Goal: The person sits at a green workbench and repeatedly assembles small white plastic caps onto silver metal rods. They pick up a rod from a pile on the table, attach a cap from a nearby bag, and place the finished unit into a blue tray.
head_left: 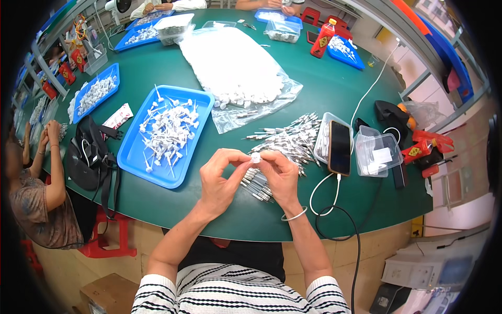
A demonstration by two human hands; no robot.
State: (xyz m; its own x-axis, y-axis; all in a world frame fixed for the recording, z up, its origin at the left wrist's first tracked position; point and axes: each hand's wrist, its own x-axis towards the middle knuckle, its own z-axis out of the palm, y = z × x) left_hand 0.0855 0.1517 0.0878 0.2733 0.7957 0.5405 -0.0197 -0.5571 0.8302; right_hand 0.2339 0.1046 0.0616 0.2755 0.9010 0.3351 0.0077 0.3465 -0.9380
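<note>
Above the near edge of the green table, my left hand (222, 175) and my right hand (281, 177) meet fingertip to fingertip. Between them they pinch a small white plastic cap (255, 157); my fingers cover part of it. Just beyond and under my right hand lies a heap of thin metal rods (293, 138), with a more orderly row of rods (256, 188) beneath my hands. To the left, a blue tray (125, 152) holds many white caps with thin stems (172, 131). Farther back, a large clear bag (235, 63) is full of white caps.
A phone (340, 149) leans on a clear plastic box (322, 138) at right, near another clear container (379, 154) and looping cables. A black bag (86, 152) lies at left. Red bottles (323, 39) and more blue trays (99, 94) stand around. Other people sit at the table.
</note>
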